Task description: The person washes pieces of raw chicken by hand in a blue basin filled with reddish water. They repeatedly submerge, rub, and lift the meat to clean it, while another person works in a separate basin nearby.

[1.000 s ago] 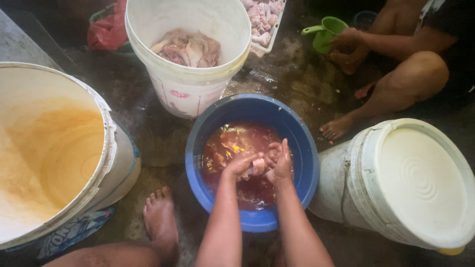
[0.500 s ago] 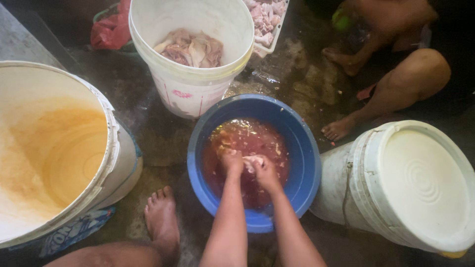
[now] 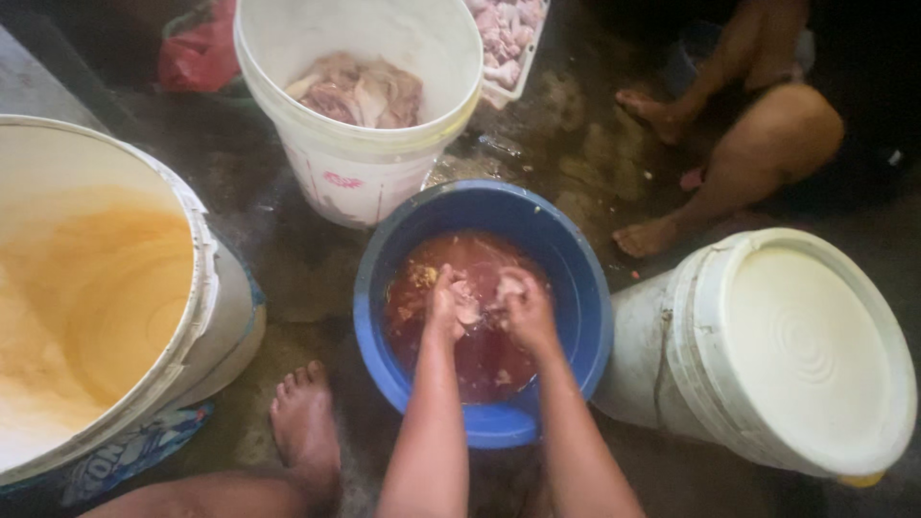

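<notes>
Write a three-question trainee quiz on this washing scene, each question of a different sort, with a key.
1. True or false: both hands, the left hand and the right hand, are over the blue basin of reddish liquid.
2. Multiple choice: what lies in the white bucket beyond the basin? A) pale pieces of meat B) green leaves C) clean water
3. Fill in: the white bucket at the right is closed with a ____.

Key: 1 true; 2 A, pale meat; 3 lid.
</notes>
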